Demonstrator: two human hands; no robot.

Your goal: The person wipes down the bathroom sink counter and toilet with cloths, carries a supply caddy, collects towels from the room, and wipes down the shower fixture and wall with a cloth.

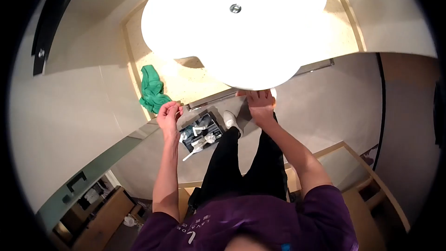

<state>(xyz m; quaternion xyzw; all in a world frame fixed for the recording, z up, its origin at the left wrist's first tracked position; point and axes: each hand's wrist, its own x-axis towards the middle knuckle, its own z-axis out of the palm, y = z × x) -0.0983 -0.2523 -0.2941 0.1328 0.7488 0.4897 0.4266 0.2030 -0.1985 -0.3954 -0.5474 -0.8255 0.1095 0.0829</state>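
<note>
With the white basin [218, 42] in place, the left hand [169, 115] curled beside green cloth [152, 88] at the worktop's [183, 86] left front corner, the right hand [261, 107] at its front edge, both grips unclear.

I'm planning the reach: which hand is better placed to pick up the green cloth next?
Left, most likely: the left hand is close beside the green cloth, while the right hand is farther away, near the white basin.

A pale wall [60, 107] is on the left. The gray floor [334, 97] meets a thin black strip [382, 107] on the right. Wooden furniture [377, 187] stands near right. Bright light shines in the far middle.
</note>
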